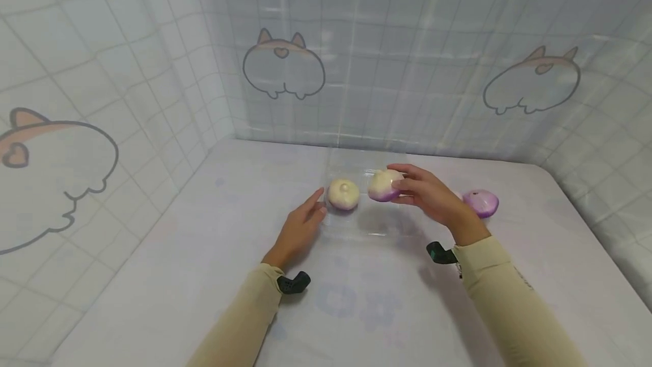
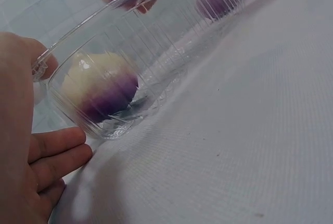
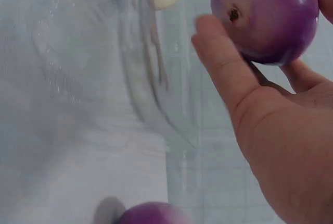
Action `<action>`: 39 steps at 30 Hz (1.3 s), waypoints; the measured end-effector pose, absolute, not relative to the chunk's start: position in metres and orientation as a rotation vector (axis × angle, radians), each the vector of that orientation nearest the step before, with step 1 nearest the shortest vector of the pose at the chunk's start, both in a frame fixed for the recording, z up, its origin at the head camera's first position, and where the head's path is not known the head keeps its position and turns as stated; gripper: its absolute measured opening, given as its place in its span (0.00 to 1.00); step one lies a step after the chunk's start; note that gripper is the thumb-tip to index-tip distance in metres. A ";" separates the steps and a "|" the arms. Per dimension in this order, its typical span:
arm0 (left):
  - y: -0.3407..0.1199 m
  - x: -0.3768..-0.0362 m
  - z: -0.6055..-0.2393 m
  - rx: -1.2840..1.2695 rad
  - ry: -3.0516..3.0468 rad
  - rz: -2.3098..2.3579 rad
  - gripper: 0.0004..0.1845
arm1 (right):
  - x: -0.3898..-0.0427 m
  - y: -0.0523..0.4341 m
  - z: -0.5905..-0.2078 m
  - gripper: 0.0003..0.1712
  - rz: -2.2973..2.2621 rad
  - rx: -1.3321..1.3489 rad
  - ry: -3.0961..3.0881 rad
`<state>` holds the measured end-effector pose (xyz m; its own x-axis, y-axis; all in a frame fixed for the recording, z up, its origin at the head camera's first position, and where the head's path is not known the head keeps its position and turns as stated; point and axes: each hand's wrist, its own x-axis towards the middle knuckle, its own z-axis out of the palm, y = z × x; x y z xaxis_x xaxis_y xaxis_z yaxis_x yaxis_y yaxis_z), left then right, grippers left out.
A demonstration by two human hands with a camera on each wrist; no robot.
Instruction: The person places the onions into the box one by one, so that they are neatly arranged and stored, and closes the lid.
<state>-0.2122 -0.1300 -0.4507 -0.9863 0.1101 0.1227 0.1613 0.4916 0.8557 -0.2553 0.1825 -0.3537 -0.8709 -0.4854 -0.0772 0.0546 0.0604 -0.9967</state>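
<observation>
A clear plastic container (image 1: 377, 234) stands on the table, with a cream-and-purple turnip (image 1: 343, 195) at its left end. My left hand (image 1: 300, 228) is at the container's left end, its loosely extended fingers touching the outer wall (image 2: 78, 122). Above the container's right part, my right hand (image 1: 428, 191) grips a second turnip (image 1: 383, 186) between thumb and fingers. The right wrist view shows this turnip's purple side (image 3: 265, 15), with a small brown scar. The container's rim (image 3: 138, 78) lies beside that hand.
Right of the container, a purple turnip (image 1: 481, 203) lies on the white cloth-covered table (image 1: 336, 321); another beside it is mostly hidden behind my right hand. Tile-patterned curtains (image 1: 387, 72) with animal drawings enclose the back and sides.
</observation>
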 end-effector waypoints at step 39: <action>-0.130 -0.211 -0.448 -0.195 -2.689 -1.544 0.30 | -0.264 0.133 -0.354 0.37 -1.279 -0.796 2.219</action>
